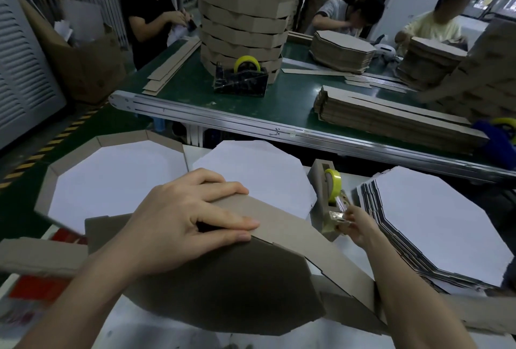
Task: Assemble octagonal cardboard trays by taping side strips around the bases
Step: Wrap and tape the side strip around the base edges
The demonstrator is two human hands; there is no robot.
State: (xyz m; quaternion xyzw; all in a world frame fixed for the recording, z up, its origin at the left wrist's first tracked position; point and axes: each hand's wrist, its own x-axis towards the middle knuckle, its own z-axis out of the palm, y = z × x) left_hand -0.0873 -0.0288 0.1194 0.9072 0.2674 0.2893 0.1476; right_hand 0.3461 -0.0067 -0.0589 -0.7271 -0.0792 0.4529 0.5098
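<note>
The near white table (167,332) carries the work, with a pile of white octagonal blanks (432,223) at the right and a finished tray (111,181) with brown walls at the left. In the middle near part stands the task's own piece, a brown octagonal base (223,293), tilted up on edge with its dark underside toward the camera. A side strip (321,251) is wrapped along its upper right edges. Just right of it, between base and blanks, sits a tape dispenser (325,209) with a yellow roll (333,181). The likely trouble is at that strip: only one hand steadies it, so if the pressure eases during the pull it may spring off the base edge and leave a gap at the corner. A sharp tug could also drag the dispenser, or let the tape fold onto itself before it reaches the joint. The hands are well apart. The left hand (192,223) lies on the top edge of the base, fingers nearly straight and spread a little, pressing strip and base together rather than gripping. The right hand (360,226) reaches out to the dispenser's cutter, fingers curled, pinching the free end of the clear tape (339,216) — not yet torn off, as far as the blur allows.
</note>
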